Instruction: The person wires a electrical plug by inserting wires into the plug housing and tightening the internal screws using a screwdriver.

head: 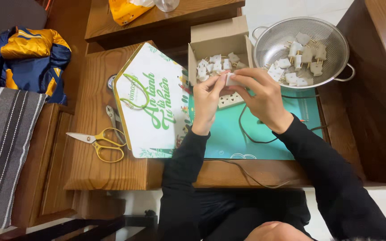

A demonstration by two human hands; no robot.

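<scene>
My left hand [207,100] and my right hand [261,96] meet over the table, both pinching one small white plug adapter [231,80] between their fingertips. Just below it lies a white power strip [230,100] on a teal mat [228,134], its dark cord [251,138] looping toward me. Right behind my hands stands an open cardboard box [217,42] holding several white adapters [214,64]. To its right, a metal mesh colander [269,42] holds several more white adapters [302,60].
A white house-shaped paper bag [150,105] with green lettering lies left of my hands. Yellow-handled scissors [97,140] and pliers [112,117] rest on the wooden table [90,165]. A blue-and-yellow jacket [30,58] and a striped cushion [3,147] lie far left.
</scene>
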